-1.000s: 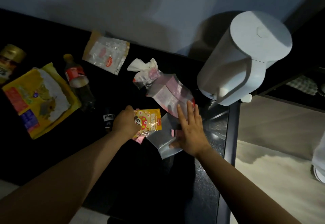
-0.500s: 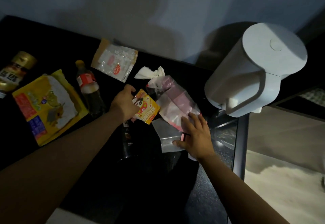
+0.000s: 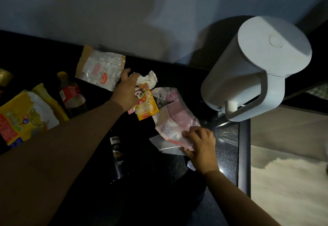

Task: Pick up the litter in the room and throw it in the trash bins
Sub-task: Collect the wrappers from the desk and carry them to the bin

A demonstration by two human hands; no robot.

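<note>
The left grip (image 3: 126, 90) is pinching the light yellow wrapper (image 3: 146, 107); the right grip (image 3: 202, 144) is holding the limp, likely slippery plastic bag (image 3: 174, 117) by its edge.

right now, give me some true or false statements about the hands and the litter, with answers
1. The left hand holds a yellow packet. True.
2. The right hand hangs free, touching nothing. False: its fingers curl on a clear bag on the counter.
3. The kettle is black. False: it is white.
4. The tissue lies by the left hand. True.
5. The yellow bag lies right of the kettle. False: it lies at the counter's far left.
</note>
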